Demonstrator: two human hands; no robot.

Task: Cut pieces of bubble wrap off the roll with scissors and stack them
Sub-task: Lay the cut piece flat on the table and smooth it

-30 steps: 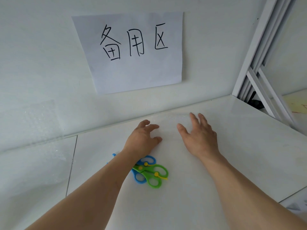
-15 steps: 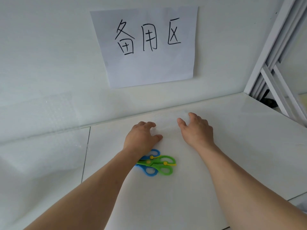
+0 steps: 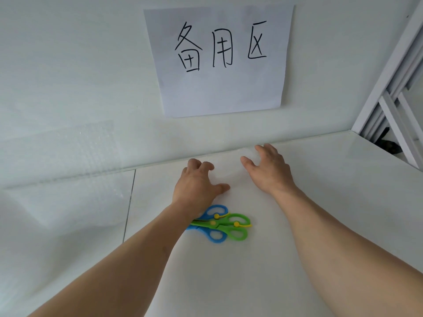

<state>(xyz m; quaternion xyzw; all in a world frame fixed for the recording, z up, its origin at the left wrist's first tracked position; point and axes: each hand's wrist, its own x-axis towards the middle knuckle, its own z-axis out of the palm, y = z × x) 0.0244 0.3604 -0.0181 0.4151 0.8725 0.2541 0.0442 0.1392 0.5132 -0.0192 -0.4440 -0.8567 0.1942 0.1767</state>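
On the white tabletop (image 3: 332, 202), both bare hands press down on a clear sheet of bubble wrap (image 3: 229, 175) close to the back wall.

At about twelve o'clock from the camera, the left hand (image 3: 196, 186) lies palm-down with fingers curled and thumb spread toward three o'clock, while the right hand (image 3: 269, 169) lies flat with fingers loosely spread; neither visibly pinches the wrap, and whether the fingertips grip its far edge cannot be told. Just at six o'clock of the left wrist lie two pairs of small plastic scissors, one blue-handled (image 3: 216, 235) and one green-handled (image 3: 235, 226), overlapping, partly under the forearm. At nine o'clock, a larger clear bubble wrap sheet (image 3: 68, 170) drapes from wall to table. Above, at twelve o'clock, a white paper sign (image 3: 219, 60) with black handwritten characters hangs on the wall.
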